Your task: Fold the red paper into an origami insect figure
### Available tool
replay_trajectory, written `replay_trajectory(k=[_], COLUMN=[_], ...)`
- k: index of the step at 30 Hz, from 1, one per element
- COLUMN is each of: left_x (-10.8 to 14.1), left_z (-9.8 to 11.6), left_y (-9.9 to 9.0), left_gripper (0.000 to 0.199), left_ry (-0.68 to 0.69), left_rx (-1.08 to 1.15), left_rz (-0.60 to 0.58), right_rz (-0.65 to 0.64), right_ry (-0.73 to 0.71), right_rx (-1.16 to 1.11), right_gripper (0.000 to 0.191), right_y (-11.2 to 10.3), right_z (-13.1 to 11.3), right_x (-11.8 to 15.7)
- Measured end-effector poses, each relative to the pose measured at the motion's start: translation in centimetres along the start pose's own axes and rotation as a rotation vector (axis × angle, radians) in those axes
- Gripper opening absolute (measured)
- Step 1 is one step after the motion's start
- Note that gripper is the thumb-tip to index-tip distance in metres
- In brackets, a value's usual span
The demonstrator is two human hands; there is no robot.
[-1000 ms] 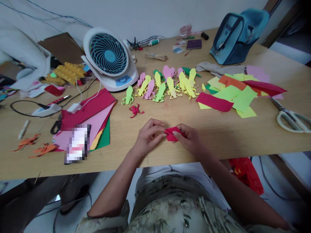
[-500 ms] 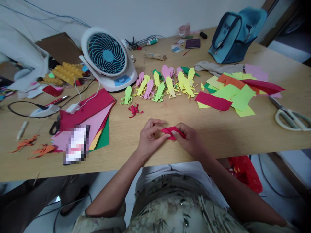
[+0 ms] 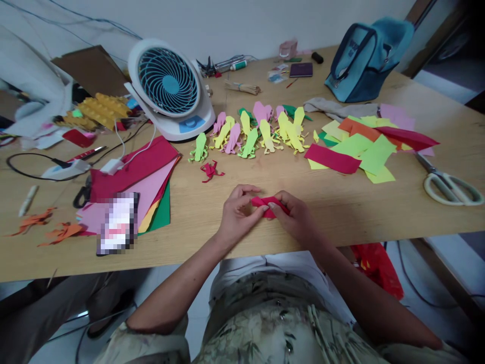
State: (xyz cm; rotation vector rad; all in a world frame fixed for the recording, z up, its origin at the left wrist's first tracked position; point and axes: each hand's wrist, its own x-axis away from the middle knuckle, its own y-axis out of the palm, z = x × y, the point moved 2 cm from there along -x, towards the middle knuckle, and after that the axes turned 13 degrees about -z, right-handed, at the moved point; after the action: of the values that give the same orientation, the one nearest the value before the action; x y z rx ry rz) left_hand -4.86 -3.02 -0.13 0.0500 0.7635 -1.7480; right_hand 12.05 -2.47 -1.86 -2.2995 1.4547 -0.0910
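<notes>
In the head view, the left hand (image 3: 238,212) has its thumb pressed on the near side of a red paper piece (image 3: 260,201) and its fingers curled at the left end, while the right hand (image 3: 299,215) pinches the other end between thumb and fingers. The piece sits between the two hands, just above the table (image 3: 204,230). It looks narrow and creased, so I judge it partly folded; it has no legs that I can see, and how many folds remain I cannot tell.

Beyond both hands stands a group of finished-looking paper figures (image 3: 267,135) in yellow, pink and green. A small red figure (image 3: 211,172), legs spread, lies ahead and to the left of the left hand, the nearest thing to it. Two orange figures (image 3: 62,232) lie well to its left.

Beyond the right hand, to its right, is a pile of flat slips (image 3: 350,147), apparently not yet folded, with scissors (image 3: 450,188) farther right. Left of the left hand, large sheets (image 3: 132,169) lie partly under a phone (image 3: 122,222) and a white cable (image 3: 141,156); those would hinder lifting the sheets. A fan (image 3: 168,83) stands behind them.
</notes>
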Motion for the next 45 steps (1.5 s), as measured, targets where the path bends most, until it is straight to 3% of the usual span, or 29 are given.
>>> replay_trajectory(k=[4,8,13,17,24,31,38,45], left_x=[-0.1,-0.1,-0.1,-0.3,-0.7,-0.9,-0.8,-1.2], left_z=[0.2,0.2,0.0,-0.2,-0.6,-0.7,-0.5,0.0], left_y=[0.2,0.4,0.5,0.6,0.7,0.4,-0.1,-0.8], left_gripper=[0.004,0.013,0.019,0.018,0.03,0.023,0.012,0.009], left_ry=[-0.02,-0.124,-0.265,-0.298,-0.28,-0.282,-0.164,-0.08], left_rx=[0.076,0.244,0.414,0.472,0.52,0.534,0.318,0.22], left_rz=[-0.014,-0.002,-0.004,0.023,0.056,0.006,-0.097,-0.171], right_rz=[0.011,0.026,-0.026,-0.065,-0.092,-0.027,0.013,-0.045], right_ry=[0.02,0.016,0.002,0.0,0.059,0.061,0.027,0.035], right_rx=[-0.085,-0.117,-0.218,-0.288,-0.357,-0.341,-0.138,-0.302], right_gripper=[0.021,0.021,0.022,0.021,0.022,0.022,0.016,0.022], right_y=[0.0,-0.1,0.0,0.1,0.3,0.1,0.1,0.0], right_z=[0.4,0.5,0.6,0.8,1.3,1.7,2.4,2.0], right_x=[-0.1,-0.1,-0.2,-0.2,-0.3,-0.3,0.0,-0.1])
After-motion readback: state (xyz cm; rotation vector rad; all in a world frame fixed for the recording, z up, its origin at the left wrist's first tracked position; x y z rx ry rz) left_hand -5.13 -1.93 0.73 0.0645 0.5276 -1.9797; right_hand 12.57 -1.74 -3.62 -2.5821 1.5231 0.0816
